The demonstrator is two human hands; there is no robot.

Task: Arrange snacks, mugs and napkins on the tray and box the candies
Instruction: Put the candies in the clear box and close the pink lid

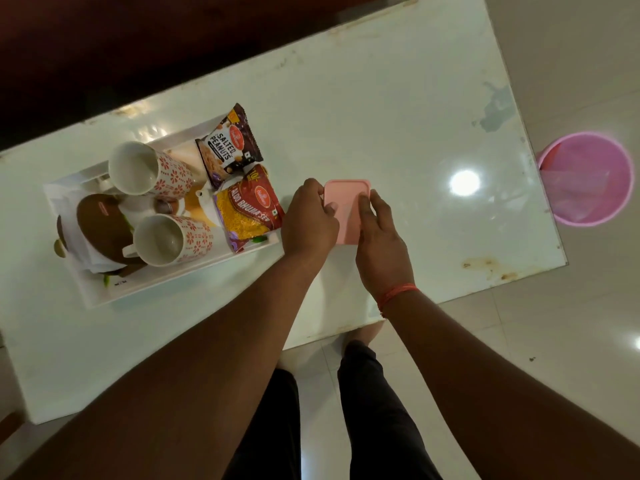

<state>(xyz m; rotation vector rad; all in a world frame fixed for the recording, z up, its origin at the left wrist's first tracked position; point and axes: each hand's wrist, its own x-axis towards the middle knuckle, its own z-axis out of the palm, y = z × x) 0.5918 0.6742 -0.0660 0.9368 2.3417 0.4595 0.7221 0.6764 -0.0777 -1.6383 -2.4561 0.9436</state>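
A small pink box (347,206) with its lid on sits on the white table, just right of the tray. My left hand (309,221) grips its left edge and my right hand (379,244) presses on its right side and lid. The candies are not visible. The white tray (104,292) at the left holds two floral mugs (152,169) (173,240), a salted peanuts packet (230,147), a yellow-red aloo bhujia packet (249,207), a brown round packet (100,223) lying over white napkins (86,252), and a small white jug (204,199).
The white table (398,109) has stains near its right edge. A pink bucket (588,178) stands on the tiled floor beyond the table's right end. A dark surface runs along the far side. My legs are below the near edge.
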